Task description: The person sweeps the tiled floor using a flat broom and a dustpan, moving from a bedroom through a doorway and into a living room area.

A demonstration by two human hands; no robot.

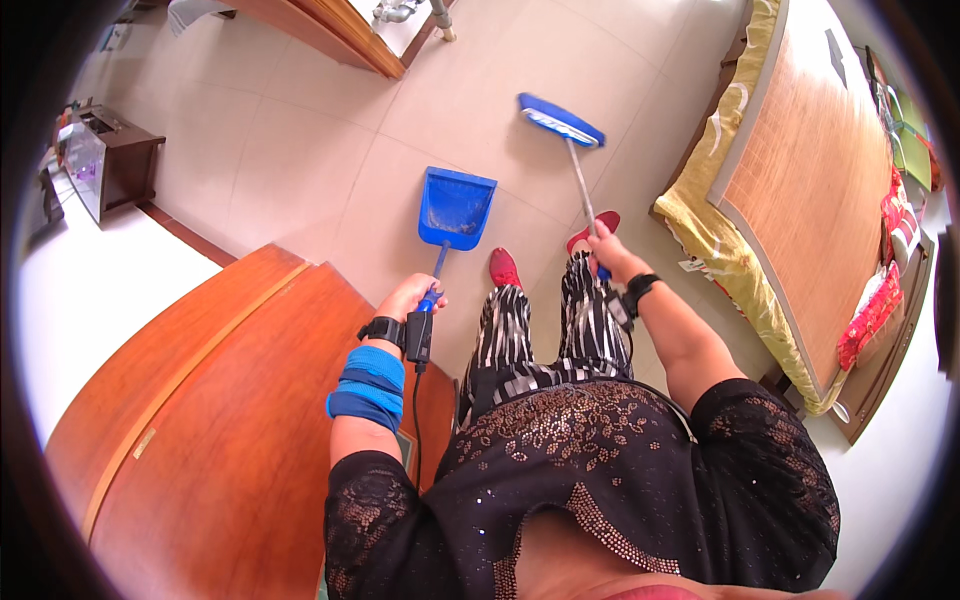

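Note:
My left hand (pixel 414 298) grips the handle of a blue plastic dustpan (pixel 457 206), held out before me with its open edge facing away. Some grey dust or dirt shows inside the pan. In my right hand (pixel 615 253) is the metal handle of a broom (pixel 581 180), whose end near my fist is blue. Its blue broom head (pixel 561 120) lies ahead and to the right of the dustpan, apart from it, over the tiled floor (pixel 442 105). The broom head looks slightly blurred. Whether it touches the tiles I cannot tell.
On the right is a bed (pixel 810 202) with a woven mat, yellow bedding and red pillows (pixel 870 315). A reddish-brown wooden door (pixel 217 405) stands close on my left. A dark cabinet (pixel 127 161) is farther left. A wooden door frame (pixel 367 45) juts in ahead.

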